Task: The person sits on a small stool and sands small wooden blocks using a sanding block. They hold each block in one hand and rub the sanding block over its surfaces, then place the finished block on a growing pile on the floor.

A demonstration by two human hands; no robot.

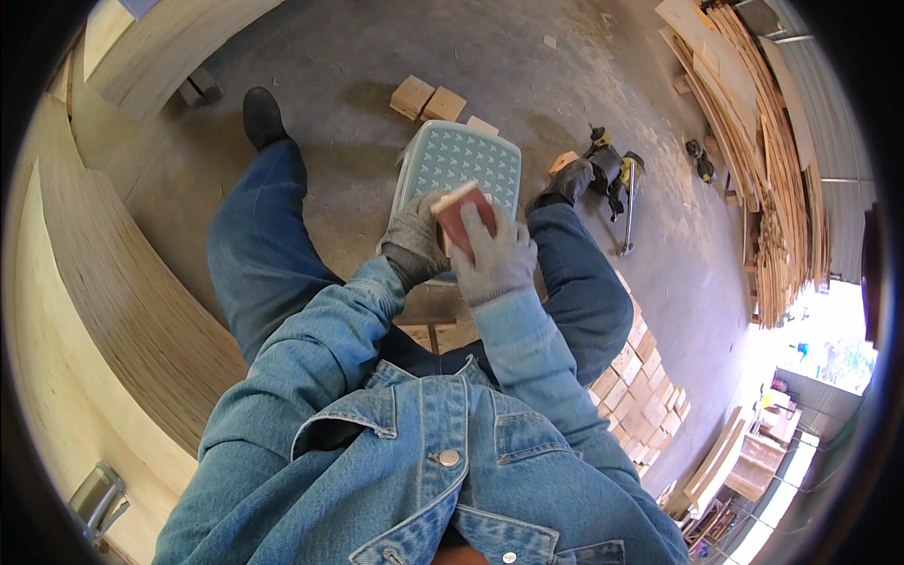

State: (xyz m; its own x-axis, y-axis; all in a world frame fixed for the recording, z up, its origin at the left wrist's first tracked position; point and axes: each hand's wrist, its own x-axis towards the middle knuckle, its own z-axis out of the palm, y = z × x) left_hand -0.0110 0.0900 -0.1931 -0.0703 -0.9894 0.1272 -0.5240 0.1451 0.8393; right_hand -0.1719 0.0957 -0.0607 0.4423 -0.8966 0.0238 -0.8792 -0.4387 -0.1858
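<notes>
My gloved right hand (499, 254) is wrapped round a reddish-brown sanding block (459, 224) with a pale edge. Just to its left, my gloved left hand (412, 241) is closed on a small wooden block, mostly hidden under the sanding block and my fingers. Both hands are together between my knees, over the near end of a pale green plastic stool (468, 158) with a raised pattern on its top.
Several wooden blocks (412, 96) lie beyond the stool. Yellow-and-black power tools (607, 160) are by my right foot. A pile of cut blocks (645, 395) sits behind my right knee. Stacked plywood sheets (122, 282) rise at left; long boards (767, 188) lean at right.
</notes>
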